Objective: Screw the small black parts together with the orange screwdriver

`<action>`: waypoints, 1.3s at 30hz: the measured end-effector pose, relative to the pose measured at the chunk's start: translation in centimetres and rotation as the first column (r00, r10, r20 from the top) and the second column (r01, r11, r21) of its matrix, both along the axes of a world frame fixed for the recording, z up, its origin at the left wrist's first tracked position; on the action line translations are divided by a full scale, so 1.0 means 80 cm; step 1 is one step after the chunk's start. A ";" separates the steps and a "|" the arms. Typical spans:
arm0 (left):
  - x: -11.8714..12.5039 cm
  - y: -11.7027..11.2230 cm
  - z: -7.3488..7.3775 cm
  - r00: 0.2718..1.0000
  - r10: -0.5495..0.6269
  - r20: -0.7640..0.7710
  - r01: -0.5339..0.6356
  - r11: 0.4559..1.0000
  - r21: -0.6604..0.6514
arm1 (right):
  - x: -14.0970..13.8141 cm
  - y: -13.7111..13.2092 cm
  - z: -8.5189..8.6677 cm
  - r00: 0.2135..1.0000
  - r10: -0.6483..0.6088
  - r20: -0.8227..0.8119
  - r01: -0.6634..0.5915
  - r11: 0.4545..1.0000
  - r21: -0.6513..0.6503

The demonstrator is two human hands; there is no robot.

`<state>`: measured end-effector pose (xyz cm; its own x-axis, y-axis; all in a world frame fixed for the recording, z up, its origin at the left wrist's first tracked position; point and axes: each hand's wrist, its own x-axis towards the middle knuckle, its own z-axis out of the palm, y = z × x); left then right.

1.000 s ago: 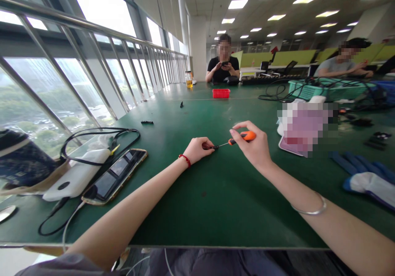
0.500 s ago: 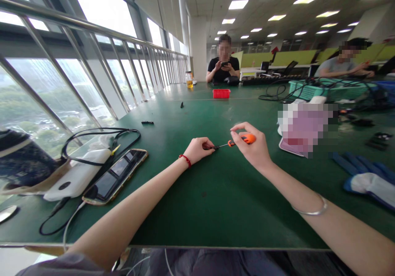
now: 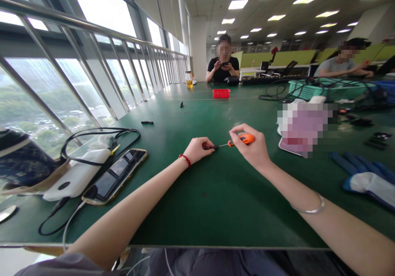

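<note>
gripping one screwdriver point(image 3: 239, 140); two hands point(image 3: 197, 149) engaged

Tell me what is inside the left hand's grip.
A small dark part peeks from the left hand, met by the tip of the orange-handled screwdriver held by the right hand. The rest is covered.

The right hand point(image 3: 253, 148) holds a small orange screwdriver point(image 3: 243, 139). Its tip meets a tiny black part point(image 3: 212, 147) pinched in the left hand point(image 3: 197, 149), mid green worktop point(image 3: 216, 202).
</note>
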<state>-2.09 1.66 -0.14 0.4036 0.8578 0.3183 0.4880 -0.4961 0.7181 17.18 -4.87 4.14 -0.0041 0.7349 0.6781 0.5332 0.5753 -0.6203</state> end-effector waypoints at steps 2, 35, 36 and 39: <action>0.000 0.000 -0.001 1.000 -0.002 0.007 0.002 1.000 0.002 | 0.001 0.001 -0.001 1.000 0.016 -0.014 -0.015 1.000 0.024; 0.001 -0.002 0.002 1.000 0.010 -0.007 -0.010 1.000 0.024 | -0.005 -0.004 -0.001 0.997 0.076 0.001 -0.076 0.997 0.016; 0.001 -0.001 0.001 1.000 0.009 -0.007 -0.008 1.000 0.024 | -0.006 -0.005 0.000 0.998 0.070 0.001 -0.070 0.998 0.005; 0.001 -0.001 0.000 1.000 0.008 -0.012 -0.008 1.000 0.021 | -0.007 -0.006 0.002 0.997 0.080 -0.004 -0.080 0.997 -0.020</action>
